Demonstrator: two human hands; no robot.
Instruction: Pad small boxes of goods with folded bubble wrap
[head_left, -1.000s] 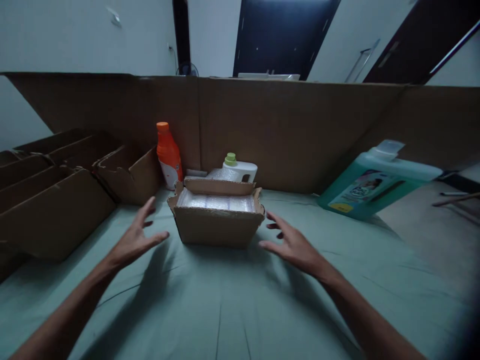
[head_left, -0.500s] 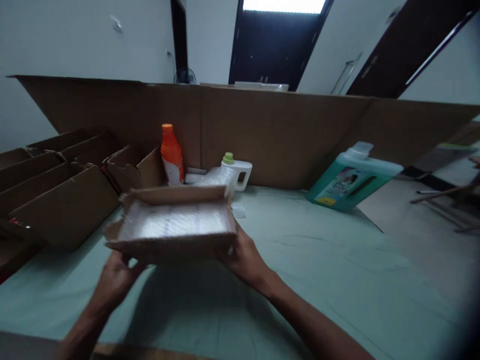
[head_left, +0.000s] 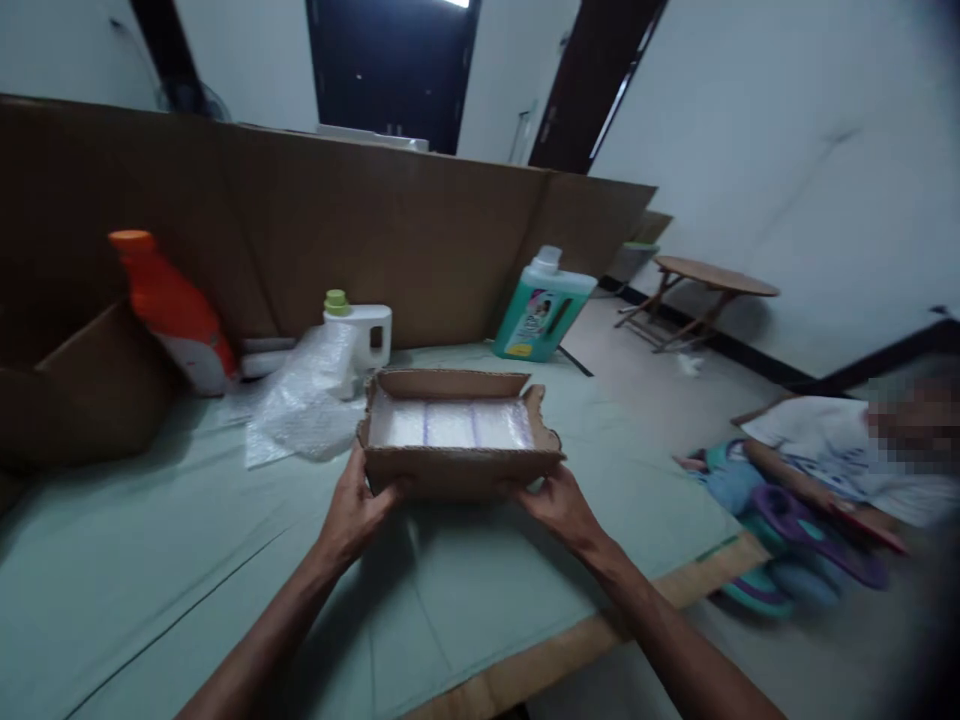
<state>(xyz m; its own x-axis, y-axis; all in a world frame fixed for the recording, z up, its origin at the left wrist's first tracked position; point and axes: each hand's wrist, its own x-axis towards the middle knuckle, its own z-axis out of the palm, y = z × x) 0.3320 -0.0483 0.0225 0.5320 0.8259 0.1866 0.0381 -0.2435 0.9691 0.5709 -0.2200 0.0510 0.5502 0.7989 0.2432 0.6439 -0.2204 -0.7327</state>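
Note:
A small open-topped cardboard box (head_left: 461,470) is held between my two hands above the cloth-covered table. Inside it lie white packs under clear plastic (head_left: 450,424), divided by thin purple lines. My left hand (head_left: 361,508) grips the box's near left corner, thumb along the front wall. On the near right corner, my right hand (head_left: 556,508) grips in the same way, its thumb pressed to the front. The fingers under and behind the box are hidden. Crumpled bubble wrap (head_left: 307,400) lies just left of the box.
Behind the box stands a white jug with a green cap (head_left: 371,335); a teal bottle (head_left: 536,315) is farther right. An orange bottle (head_left: 176,315) leans beside a cardboard bin (head_left: 97,385). Cardboard panels (head_left: 390,240) wall the back. A person (head_left: 847,450) sits beyond the table's right edge.
My hands have carried the box to the right and levelled it. The view has swung right, bringing the seated person and a wooden folding table into sight.

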